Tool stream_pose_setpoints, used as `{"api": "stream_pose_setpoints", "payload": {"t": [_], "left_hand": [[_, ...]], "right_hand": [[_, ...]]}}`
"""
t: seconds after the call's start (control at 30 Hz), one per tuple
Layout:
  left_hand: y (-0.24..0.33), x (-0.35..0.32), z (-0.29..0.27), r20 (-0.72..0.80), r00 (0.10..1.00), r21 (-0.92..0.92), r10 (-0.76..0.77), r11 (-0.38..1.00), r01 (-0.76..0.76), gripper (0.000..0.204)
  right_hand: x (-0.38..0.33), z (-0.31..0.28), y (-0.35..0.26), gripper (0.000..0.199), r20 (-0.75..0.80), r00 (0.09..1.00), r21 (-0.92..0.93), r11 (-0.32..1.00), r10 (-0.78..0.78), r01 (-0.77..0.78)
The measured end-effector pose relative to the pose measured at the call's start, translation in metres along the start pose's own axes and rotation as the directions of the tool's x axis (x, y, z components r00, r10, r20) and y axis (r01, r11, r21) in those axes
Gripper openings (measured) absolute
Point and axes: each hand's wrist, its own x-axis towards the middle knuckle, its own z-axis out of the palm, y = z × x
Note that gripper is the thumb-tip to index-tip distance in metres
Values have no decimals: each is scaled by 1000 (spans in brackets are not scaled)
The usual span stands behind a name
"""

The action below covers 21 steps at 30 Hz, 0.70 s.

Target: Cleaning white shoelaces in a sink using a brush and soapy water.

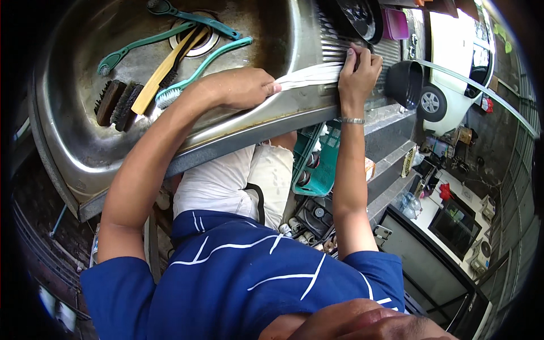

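Both hands stretch a bundle of thin white strips (310,76) over the ribbed steel drainboard (334,48).
Left hand (241,88) grip is clamped on one end, right hand (358,71) pins the other against the drainboard beside the stainless steel sink (73,136). Judged step: drawing the strips straight; continuing calls for steady tension.

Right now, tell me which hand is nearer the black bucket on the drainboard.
Right. The right hand grips the end of the white bundle on the ribbed drainboard, just beside the black bucket. The left hand holds the bundle's other end, over the sink's edge, farther away.
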Motion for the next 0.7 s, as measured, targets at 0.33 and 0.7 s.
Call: {"api": "stream_pose_setpoints", "payload": {"t": [0.33, 0.7], "left_hand": [[-1, 0, 2, -39, 998, 98, 41, 994, -37, 51], [-8, -2, -1, -21, 999, 116, 42, 992, -39, 48]], "right_hand": [[-12, 1, -62, 10, 48, 995, 70, 994, -92, 88], [-25, -5, -114, 8, 92, 977, 356, 923, -190, 146]]}}
